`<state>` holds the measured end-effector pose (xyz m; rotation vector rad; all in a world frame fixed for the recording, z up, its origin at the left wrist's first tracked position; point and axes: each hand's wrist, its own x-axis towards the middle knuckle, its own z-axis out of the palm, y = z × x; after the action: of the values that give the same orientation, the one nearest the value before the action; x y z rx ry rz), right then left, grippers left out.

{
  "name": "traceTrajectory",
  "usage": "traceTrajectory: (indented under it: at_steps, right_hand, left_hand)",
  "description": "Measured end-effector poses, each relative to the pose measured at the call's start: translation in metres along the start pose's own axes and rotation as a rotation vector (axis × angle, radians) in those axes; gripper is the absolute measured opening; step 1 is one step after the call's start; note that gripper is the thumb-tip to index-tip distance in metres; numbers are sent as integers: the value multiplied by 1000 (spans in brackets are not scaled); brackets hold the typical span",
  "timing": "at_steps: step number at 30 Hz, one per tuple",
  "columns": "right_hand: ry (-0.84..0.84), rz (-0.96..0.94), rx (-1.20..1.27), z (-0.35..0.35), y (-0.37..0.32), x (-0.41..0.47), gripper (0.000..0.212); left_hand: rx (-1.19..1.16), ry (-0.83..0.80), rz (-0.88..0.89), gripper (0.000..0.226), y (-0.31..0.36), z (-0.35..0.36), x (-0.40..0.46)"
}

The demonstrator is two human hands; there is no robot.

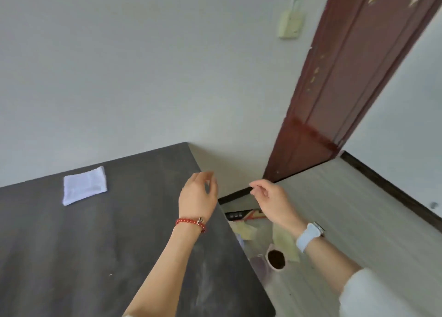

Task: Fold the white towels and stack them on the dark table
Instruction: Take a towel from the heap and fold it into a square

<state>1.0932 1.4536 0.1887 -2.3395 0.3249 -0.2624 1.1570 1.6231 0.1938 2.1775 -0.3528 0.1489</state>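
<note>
A folded white towel lies flat on the dark table, near its far left side. My left hand, with a red bead bracelet on the wrist, hovers above the table's right edge with loosely curled fingers and holds nothing. My right hand, with a pale blue watch on the wrist, is raised beyond the table's right edge, over the floor, fingers relaxed and empty. The two hands are apart. No other towel is in view.
A dark red door frame stands to the right against the pale wall. On the floor beside the table are a small pot with dark contents, yellowish papers and a dark remote-like object.
</note>
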Motion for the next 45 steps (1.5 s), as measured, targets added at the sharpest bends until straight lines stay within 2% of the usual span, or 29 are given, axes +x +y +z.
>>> traceTrajectory:
  at_steps: [3, 8, 11, 17, 23, 31, 36, 39, 45]
  right_hand:
    - [179, 150, -47, -110, 68, -89, 20]
    - [457, 464, -93, -267, 178, -256, 20]
    - [628, 670, -82, -331, 231, -348, 21]
    - [805, 943, -80, -416, 322, -488, 23]
    - [930, 1112, -73, -518, 435, -565, 24]
    - [1001, 1197, -87, -687, 553, -627, 26]
    - [1071, 1241, -51, -763, 643, -689, 25]
    - [1066, 1217, -42, -814, 710, -723, 25]
    - [958, 1161, -23, -940, 842, -772, 24]
  left_hand:
    - [-47, -146, 154, 22, 100, 85, -61]
    - [-113, -523, 434, 24, 252, 223, -177]
    - [-128, -707, 617, 26, 326, 289, -248]
    - [-101, -987, 835, 29, 437, 415, -360]
    - [-178, -1133, 941, 28, 549, 555, -446]
    - [-191, -1220, 1103, 26, 741, 716, -547]
    - [-191, -1280, 1152, 26, 816, 806, -626]
    - [-165, -1293, 1115, 26, 851, 870, -666]
    - [-121, -1238, 892, 25, 945, 987, -718]
